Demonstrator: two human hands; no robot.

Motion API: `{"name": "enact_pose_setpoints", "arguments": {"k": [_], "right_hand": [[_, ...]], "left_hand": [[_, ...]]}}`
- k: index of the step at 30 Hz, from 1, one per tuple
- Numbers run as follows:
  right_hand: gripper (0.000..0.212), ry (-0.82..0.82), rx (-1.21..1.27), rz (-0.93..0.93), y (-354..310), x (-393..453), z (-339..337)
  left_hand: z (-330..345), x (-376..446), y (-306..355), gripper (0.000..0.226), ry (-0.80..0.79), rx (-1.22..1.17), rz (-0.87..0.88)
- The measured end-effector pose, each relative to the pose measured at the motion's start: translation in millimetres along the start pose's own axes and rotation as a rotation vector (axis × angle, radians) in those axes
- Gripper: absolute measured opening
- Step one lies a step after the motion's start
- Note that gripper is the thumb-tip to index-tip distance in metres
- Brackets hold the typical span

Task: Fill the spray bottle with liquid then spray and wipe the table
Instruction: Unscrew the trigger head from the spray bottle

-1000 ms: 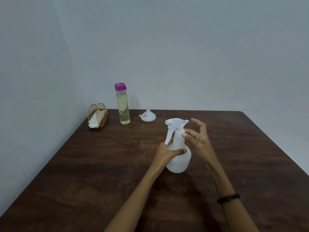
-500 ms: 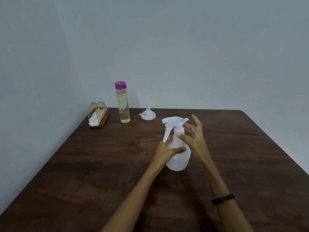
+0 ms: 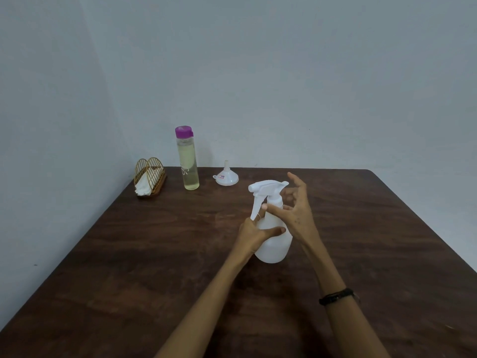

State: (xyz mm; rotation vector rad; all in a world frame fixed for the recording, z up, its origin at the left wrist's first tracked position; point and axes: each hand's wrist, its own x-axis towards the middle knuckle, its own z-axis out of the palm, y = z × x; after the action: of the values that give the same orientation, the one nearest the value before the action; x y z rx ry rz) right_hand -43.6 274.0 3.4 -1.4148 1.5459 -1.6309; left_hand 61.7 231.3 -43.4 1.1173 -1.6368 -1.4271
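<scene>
While the left hand [image 3: 251, 235] grips the white spray bottle [image 3: 272, 239] at frame centre on the table [image 3: 129, 254] | right hand [image 3: 296, 213] fingers spread, thumb touching its neck | liquid bottle [image 3: 188, 161], funnel [image 3: 226, 176] upper left.

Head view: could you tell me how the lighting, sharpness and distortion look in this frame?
Head view: dim, even light with only faint shadows on the table; no glare; wide-angle bowing at the table edges; spray bottle and both hands, left hand and right hand, fairly sharp.
</scene>
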Motion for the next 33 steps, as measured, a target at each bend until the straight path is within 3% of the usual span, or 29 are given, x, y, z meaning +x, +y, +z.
{"name": "enact_pose_setpoints", "arguments": {"k": [7,9,12,14,20,28,33], "right_hand": [[0.08,-0.139,0.248,0.071,-1.2,-4.4,-15.7],[0.074,-0.12,0.156,0.08,-3.9,-5.7,-13.0],[0.04,-0.039,-0.12,0.063,-10.4,-7.1,-4.0],[0.03,0.004,-0.181,0.019,-13.6,-5.4,-0.9],[0.031,0.019,-0.177,-0.066,-38.0,5.0,-6.3],[0.024,0.137,-0.041,-0.14,-85.6,23.5,-19.4],[0.027,0.167,0.081,-0.16,-115.0,39.4,-27.4]], "left_hand": [[0.6,-0.3,-0.6,0.06,-0.009,0.066,0.0],[0.4,1.4,-1.3,0.067,-0.009,0.082,-0.009],[1.5,1.0,-0.1,0.07,0.008,0.078,-0.04],[2.2,0.0,1.4,0.07,0.012,0.07,-0.056],[-1.2,-1.6,3.0,0.058,-0.036,0.084,0.015],[-0.5,-0.1,1.9,0.082,-0.037,0.095,0.005],[-1.4,0.3,2.5,0.072,-0.038,0.109,-0.009]]}}
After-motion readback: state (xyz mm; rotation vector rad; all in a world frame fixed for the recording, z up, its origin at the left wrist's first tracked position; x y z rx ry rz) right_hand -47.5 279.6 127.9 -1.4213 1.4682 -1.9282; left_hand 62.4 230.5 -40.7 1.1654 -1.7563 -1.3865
